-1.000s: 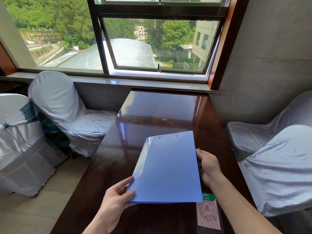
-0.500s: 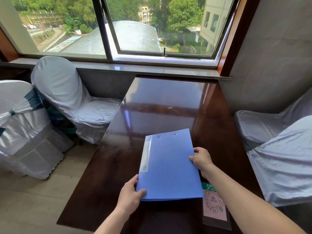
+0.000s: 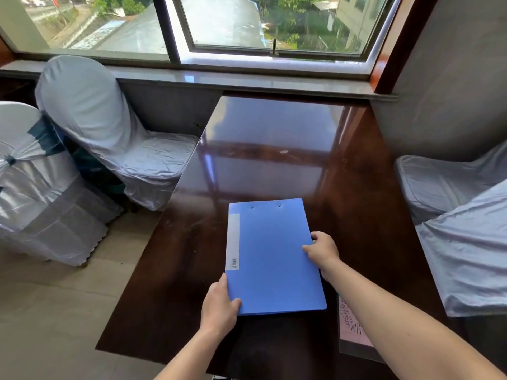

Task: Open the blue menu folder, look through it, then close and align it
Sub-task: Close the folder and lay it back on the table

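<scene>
Both hands grip my closed blue menu folder (image 3: 271, 256) lying flat on the dark table (image 3: 274, 160): left hand (image 3: 219, 305) clamps its near-left corner, right hand (image 3: 323, 249) pinches its right edge.

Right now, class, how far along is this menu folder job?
The blue folder is already closed and lying flat on the table. In hand: the left hand grips its near corner, the right hand its right edge. Left: squaring it to the table.
</scene>
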Demonstrator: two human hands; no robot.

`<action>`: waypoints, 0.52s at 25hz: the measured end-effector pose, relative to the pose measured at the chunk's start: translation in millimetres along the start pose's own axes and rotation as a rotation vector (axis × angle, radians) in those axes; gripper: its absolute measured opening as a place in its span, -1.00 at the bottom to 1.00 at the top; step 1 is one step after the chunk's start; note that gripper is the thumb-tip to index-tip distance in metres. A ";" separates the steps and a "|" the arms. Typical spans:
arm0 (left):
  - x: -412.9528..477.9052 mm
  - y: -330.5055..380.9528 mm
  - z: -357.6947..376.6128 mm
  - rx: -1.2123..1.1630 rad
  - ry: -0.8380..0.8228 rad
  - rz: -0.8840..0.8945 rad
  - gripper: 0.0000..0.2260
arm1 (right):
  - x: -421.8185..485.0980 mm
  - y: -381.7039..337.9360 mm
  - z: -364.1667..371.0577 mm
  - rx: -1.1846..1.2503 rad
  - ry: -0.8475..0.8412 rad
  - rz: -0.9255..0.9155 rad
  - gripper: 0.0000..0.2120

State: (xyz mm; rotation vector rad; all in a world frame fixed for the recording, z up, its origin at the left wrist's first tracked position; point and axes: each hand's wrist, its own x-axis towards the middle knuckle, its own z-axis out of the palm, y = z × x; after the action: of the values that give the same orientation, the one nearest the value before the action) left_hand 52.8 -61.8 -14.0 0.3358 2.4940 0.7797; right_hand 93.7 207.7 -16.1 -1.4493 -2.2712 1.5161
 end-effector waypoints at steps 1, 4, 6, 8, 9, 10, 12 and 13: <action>0.3 0.9 2.1 0.033 -0.001 0.006 -0.57 | 1.2 2.1 2.1 -0.003 0.001 0.003 -0.86; 3.1 3.5 5.8 0.115 0.003 0.042 -0.56 | 3.1 5.6 6.1 -0.003 0.003 0.005 -0.85; 4.6 6.1 7.2 0.161 -0.006 0.061 -0.56 | 2.3 7.1 7.1 0.012 0.009 0.013 -0.85; 6.0 8.1 8.8 0.221 0.001 0.095 -0.58 | 0.6 8.1 6.1 0.027 0.032 0.023 -0.88; 6.9 9.0 9.5 0.265 0.009 0.117 -0.57 | -0.3 9.0 5.2 0.033 0.038 0.027 -0.87; 7.6 9.9 10.4 0.320 0.014 0.139 -0.56 | -1.6 10.4 3.6 0.036 0.042 0.031 -0.81; 9.7 11.4 13.1 0.449 0.030 0.190 -0.52 | -4.6 15.4 -1.9 0.025 0.048 0.024 -0.68; 10.4 12.4 14.3 0.507 0.036 0.217 -0.52 | -7.1 18.5 -6.3 0.013 0.056 0.012 -0.65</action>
State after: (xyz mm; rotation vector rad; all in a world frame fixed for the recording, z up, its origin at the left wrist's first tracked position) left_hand 52.6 -41.4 -20.9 0.7831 2.6938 0.2144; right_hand 113.0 208.5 -23.6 -1.4851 -2.2207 1.4709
